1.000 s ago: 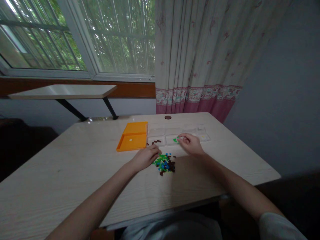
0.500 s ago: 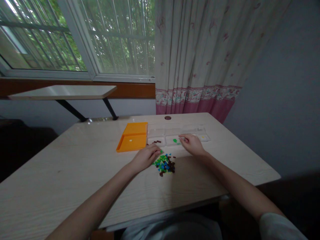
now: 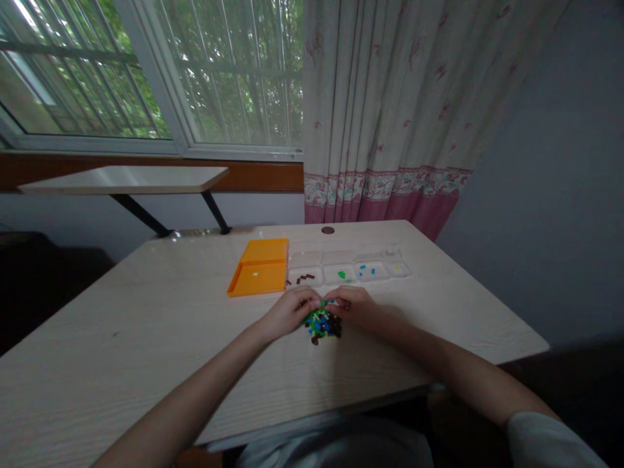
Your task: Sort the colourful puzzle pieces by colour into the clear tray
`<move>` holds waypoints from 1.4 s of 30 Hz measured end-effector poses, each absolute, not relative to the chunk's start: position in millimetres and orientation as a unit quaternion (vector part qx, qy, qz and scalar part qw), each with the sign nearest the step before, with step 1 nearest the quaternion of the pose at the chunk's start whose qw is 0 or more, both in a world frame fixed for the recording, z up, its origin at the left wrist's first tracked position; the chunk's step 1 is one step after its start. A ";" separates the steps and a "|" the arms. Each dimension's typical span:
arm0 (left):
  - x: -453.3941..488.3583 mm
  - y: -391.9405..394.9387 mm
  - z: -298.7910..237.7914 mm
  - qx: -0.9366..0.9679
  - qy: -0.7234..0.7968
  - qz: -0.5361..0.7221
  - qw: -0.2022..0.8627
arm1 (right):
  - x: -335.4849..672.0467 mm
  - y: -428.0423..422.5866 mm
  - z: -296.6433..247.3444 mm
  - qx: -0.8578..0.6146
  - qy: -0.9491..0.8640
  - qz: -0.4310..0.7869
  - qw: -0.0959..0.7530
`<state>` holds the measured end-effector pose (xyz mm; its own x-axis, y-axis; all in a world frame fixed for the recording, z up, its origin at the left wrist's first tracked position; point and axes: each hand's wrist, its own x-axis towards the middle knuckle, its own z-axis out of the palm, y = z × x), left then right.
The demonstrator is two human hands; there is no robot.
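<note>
A small heap of toy bricks in green, blue, brown and pale yellow lies on the table. My left hand rests at the heap's left edge, its thumb and fingers pinched at a green toy brick. From the right, my right hand meets it over the heap's far side, fingers curled in and closed. Anything between those right fingertips is too small to make out. Behind the hands, a clear compartment box lies open, with brown, green, blue and yellow pieces sorted into separate compartments.
An open orange case stands left of the clear box, a small white piece inside. A raised white shelf sits at the table's back left. Behind are a window and a floral curtain. The table's front edge is near my body.
My right hand has come back from above the clear box to the heap, uncovering blue pieces in a compartment. My left hand has shifted slightly right and nearer, with the green toy brick.
</note>
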<state>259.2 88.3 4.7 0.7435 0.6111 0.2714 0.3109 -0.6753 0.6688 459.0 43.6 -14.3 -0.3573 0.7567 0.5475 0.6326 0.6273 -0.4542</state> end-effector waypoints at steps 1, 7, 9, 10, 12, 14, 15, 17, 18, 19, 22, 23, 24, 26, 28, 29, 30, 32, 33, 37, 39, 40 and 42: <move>259.6 88.1 4.3 0.880 0.263 0.245 0.311 | 459.1 44.0 -14.4 -0.424 -0.818 0.084 0.380; 261.3 86.0 6.9 0.870 0.259 0.244 0.341 | 459.3 43.7 -15.2 -0.424 -0.815 0.075 0.387; 258.2 87.5 10.7 0.873 0.256 0.241 0.337 | 460.7 43.5 -13.4 -0.422 -0.819 0.067 0.383; 255.5 89.0 13.1 0.878 0.254 0.236 0.329 | 462.1 43.7 -11.9 -0.421 -0.821 0.061 0.381; 247.7 93.1 17.9 0.895 0.251 0.212 0.303 | 466.5 44.8 -8.0 -0.420 -0.821 0.041 0.385; 238.6 97.7 21.2 0.910 0.256 0.171 0.279 | 473.0 46.7 -3.4 -0.427 -0.809 0.005 0.404; 234.3 99.8 21.9 0.914 0.258 0.146 0.279 | 476.8 47.7 -1.1 -0.433 -0.800 -0.016 0.416; 227.4 103.0 21.3 0.918 0.256 0.092 0.289 | 485.1 49.6 3.6 -0.448 -0.780 -0.051 0.434; 225.1 104.0 20.1 0.919 0.254 0.070 0.293 | 489.1 50.3 5.8 -0.454 -0.772 -0.064 0.441; 223.7 104.7 18.6 0.921 0.252 0.053 0.292 | 492.8 50.8 7.8 -0.459 -0.763 -0.073 0.448; 223.0 105.3 14.0 0.927 0.249 0.041 0.276 | 500.3 51.3 12.4 -0.466 -0.746 -0.087 0.468; 223.5 105.3 12.7 0.929 0.248 0.044 0.272 | 501.3 51.4 13.3 -0.466 -0.743 -0.090 0.472; 224.0 105.2 11.8 0.930 0.248 0.047 0.269 | 501.8 51.4 13.8 -0.465 -0.742 -0.093 0.474; 224.9 105.4 10.7 0.931 0.246 0.046 0.266 | 501.4 51.7 14.0 -0.457 -0.744 -0.101 0.476; 225.4 105.7 10.2 0.932 0.246 0.040 0.264 | 500.3 52.3 13.6 -0.441 -0.749 -0.114 0.482; 225.5 106.0 10.0 0.932 0.248 0.038 0.263 | 499.8 52.5 13.5 -0.431 -0.751 -0.121 0.485; 225.6 106.2 9.7 0.932 0.249 0.036 0.262 | 499.4 52.6 13.6 -0.423 -0.753 -0.127 0.487; 225.4 106.8 9.0 0.931 0.252 0.038 0.261 | 499.1 52.5 14.2 -0.416 -0.754 -0.135 0.490; 225.3 107.0 8.6 0.931 0.252 0.038 0.261 | 499.1 52.3 14.6 -0.415 -0.754 -0.137 0.490; 225.1 107.8 7.5 0.930 0.251 0.036 0.268 | 499.5 51.5 15.4 -0.421 -0.752 -0.136 0.489; 225.2 107.7 7.7 0.928 0.254 0.035 0.269 | 499.9 51.6 14.8 -0.423 -0.751 -0.134 0.489; 225.3 107.5 8.0 0.928 0.255 0.035 0.270 | 500.2 51.9 14.2 -0.425 -0.752 -0.133 0.487; 225.3 106.8 8.9 0.927 0.255 0.037 0.272 | 501.2 53.1 13.0 -0.433 -0.753 -0.127 0.480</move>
